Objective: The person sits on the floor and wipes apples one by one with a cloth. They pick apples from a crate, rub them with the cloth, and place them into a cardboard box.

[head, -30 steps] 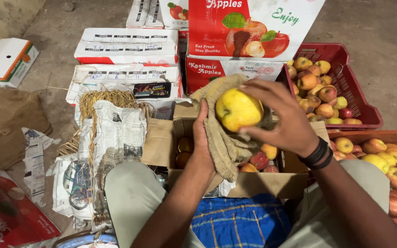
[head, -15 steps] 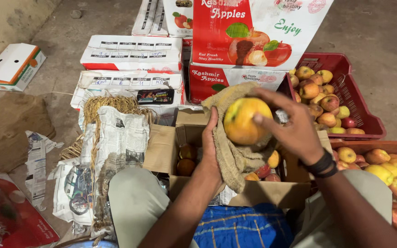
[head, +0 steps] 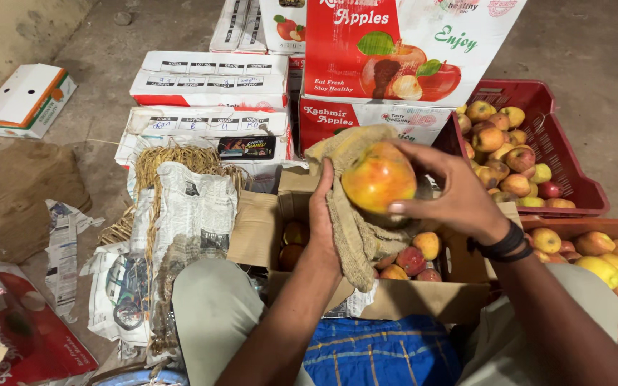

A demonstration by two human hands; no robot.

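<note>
While seated over an open cardboard box point(head: 395, 300) of apples: right hand point(head: 459, 196) wrapped round a yellow-red apple point(head: 378, 176), fingers curled over its top and far side, thumb underneath. Left hand point(head: 321, 214) flat behind a piece of burlap cloth point(head: 355, 236), pressing it against the apple's near side; cloth hangs down into the box. Apple held above the box, clear of the fruit inside. Red plastic crate point(head: 563, 154) of apples just beyond the right hand. Printed apple cartons point(head: 395, 64) behind. Straw and newspaper point(head: 187, 214) left of box.
</note>
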